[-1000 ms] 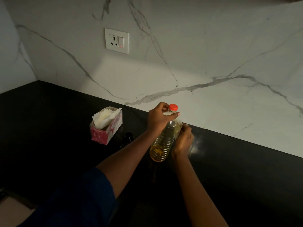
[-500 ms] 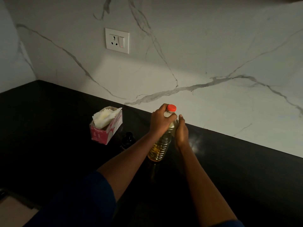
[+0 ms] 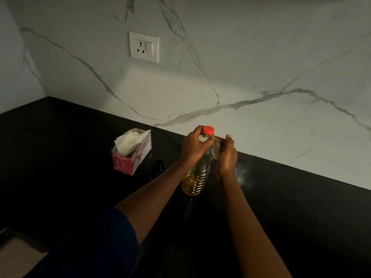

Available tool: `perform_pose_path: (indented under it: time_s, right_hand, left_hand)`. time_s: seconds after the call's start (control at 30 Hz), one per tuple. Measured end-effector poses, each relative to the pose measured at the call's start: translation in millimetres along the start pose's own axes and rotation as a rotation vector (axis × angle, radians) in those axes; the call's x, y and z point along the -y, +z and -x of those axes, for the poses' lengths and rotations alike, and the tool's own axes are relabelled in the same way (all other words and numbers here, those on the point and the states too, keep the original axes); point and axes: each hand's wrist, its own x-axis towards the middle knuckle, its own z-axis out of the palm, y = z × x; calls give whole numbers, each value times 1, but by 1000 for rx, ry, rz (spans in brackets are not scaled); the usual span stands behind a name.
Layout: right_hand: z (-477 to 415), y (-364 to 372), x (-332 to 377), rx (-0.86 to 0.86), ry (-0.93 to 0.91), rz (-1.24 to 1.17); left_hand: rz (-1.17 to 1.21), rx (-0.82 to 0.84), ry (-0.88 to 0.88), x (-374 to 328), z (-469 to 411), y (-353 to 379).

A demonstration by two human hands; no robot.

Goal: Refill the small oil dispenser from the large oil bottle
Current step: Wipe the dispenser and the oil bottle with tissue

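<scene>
The large oil bottle [image 3: 197,173] was clasped at its neck by the left grip [image 3: 193,146]; the right grip [image 3: 226,155] was curled against its shoulder, red cap [image 3: 208,130] on. The small dark dispenser [image 3: 158,167] was stood just left, beside the tissue box [image 3: 131,151] on the tabletop [image 3: 60,157].

Black countertop [image 3: 60,177] is seen across the lower frame, glossy, with a faint light reflection at about 3 o'clock from centre. White marble-look backsplash [image 3: 261,67] with grey veins is seen across the top, from 10 through 2 o'clock. A white socket plate [image 3: 144,47] with one switch is mounted on it at 11 o'clock; a small red indicator is lit. A pink tissue box [image 3: 131,155] sits on the counter at 9 o'clock, top torn open, white tissue [image 3: 128,142] bunched out of it. A pale surface patch [image 3: 18,255] is cut off at 7 o'clock; it cannot be identified.
</scene>
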Motion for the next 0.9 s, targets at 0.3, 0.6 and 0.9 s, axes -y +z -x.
perform_pose_path:
  time_s: [0.3, 0.6, 0.9]
  right_hand:
    - [-23, 12, 22, 311, 135, 91]
    - [24, 11, 4, -161, -75, 69]
    - [78, 8, -47, -108, -348, 337]
  left_hand:
    - [-10, 53, -17, -1, 0, -4]
    - [-49, 10, -35, -2, 0, 4]
    - [-73, -13, -45, -4, 0, 5]
